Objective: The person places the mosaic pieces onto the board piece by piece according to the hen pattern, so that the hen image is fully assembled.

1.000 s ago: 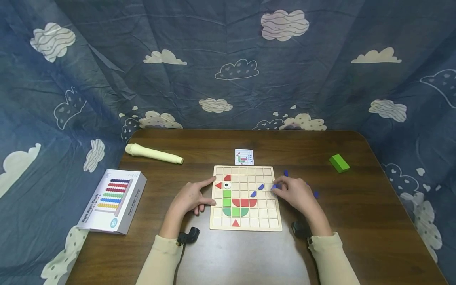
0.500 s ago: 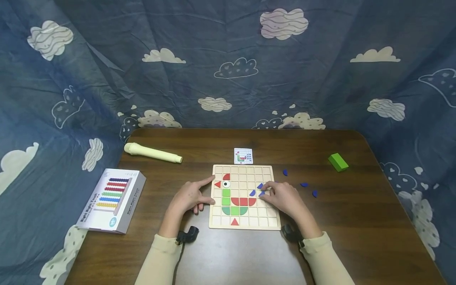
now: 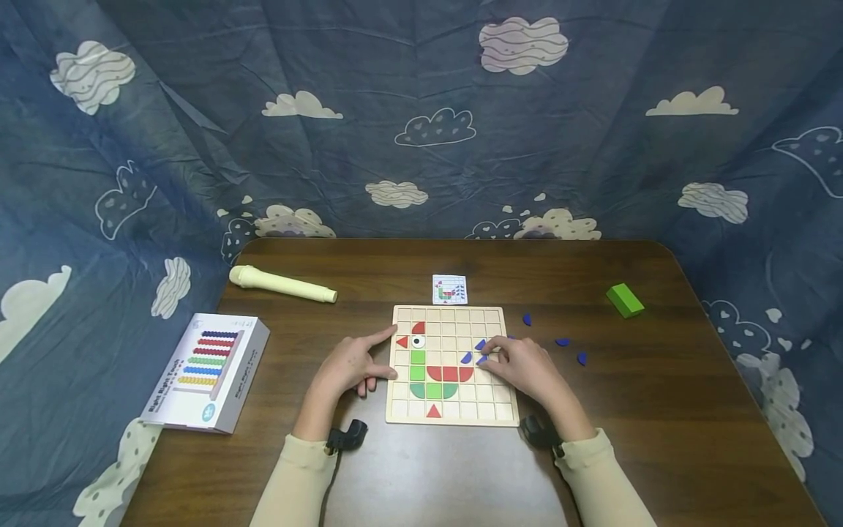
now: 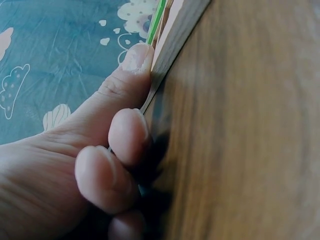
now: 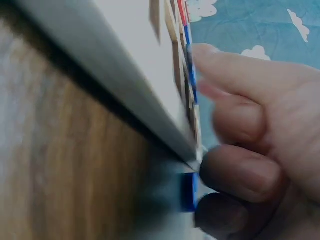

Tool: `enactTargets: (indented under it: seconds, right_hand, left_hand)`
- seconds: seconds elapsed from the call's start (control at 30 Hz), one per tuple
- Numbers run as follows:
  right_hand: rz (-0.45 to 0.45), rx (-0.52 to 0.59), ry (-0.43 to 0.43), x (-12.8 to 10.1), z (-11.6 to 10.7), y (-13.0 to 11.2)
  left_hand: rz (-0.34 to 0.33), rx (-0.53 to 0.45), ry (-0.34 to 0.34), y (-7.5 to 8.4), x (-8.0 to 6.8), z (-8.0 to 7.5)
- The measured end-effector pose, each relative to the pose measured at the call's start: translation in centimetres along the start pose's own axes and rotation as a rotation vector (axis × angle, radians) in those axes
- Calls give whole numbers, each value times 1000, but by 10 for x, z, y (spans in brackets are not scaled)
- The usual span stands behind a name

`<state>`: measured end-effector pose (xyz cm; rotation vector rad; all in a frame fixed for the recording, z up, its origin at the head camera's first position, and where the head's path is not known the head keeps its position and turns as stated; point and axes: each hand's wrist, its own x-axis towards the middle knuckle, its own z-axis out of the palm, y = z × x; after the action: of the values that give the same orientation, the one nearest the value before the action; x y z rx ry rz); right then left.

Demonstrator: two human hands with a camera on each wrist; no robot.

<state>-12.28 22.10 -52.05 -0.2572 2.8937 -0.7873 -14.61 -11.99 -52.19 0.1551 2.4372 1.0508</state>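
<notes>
A square wooden grid board (image 3: 487,412) lies on the table, with red, green and blue flat pieces forming a bird. My left hand (image 3: 352,364) rests its spread index finger and thumb against the board's left edge; in the left wrist view, its thumb (image 4: 135,62) touches the rim while the other fingers curl below. Over the board's right part, my right hand (image 3: 527,364) pinches a small blue half-circle piece (image 3: 482,359) at a grid cell. Two more blue pieces sit close by, one a blue half-circle (image 3: 466,358). Its fingertips partly hide the piece.
A picture card (image 3: 449,290) lies behind the board. Several loose blue half-circles (image 3: 562,342) are to the right, with a green block (image 3: 625,300) beyond. At left are a cream microphone-shaped stick (image 3: 283,283) and an abacus box (image 3: 207,372).
My right hand has moved left from the board's right edge onto its grid, carrying the blue half-circle, and has stayed there for the last half second. My left hand keeps its place.
</notes>
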Motion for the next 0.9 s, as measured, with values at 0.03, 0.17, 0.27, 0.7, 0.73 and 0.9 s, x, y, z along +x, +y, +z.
enactTargets:
  seconds: [0.03,0.17,0.27,0.7,0.73,0.9]
  right_hand:
    - [11,21,1,0,-3,3]
    - [74,98,69,-4,-20,23]
    - [119,92,144,-10,-35,45]
    - [147,-22,6,-9,-28,48]
    - [140,-32,4,-8,-26,46]
    - [114,-63,6,-6,-20,44]
  left_hand:
    - [-2,-2,-1,0,0,0]
    - [-8,-2,-1,1,0,0]
    - [-9,5,0,2,0,0]
    - [-23,16,7,2,1,1]
    - [-21,17,8,1,1,1]
    - [-20,9,7,2,1,1]
